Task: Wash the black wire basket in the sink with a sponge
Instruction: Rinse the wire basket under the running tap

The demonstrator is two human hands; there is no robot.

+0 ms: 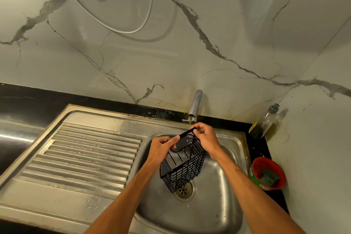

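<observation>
Hanging tilted over drain (185,189) of steel sink (218,214): black wire basket (182,167). Gripping its near rim with left hand (161,148); pinching its far rim with right hand (206,138); clamping both hands on the wire. Sitting on black counter (258,150) at right: red bowl (260,165) holding green sponge (269,178). Standing beyond, in the corner: clear bottle (266,121). Arching over the far sink edge: faucet (195,104).
</observation>
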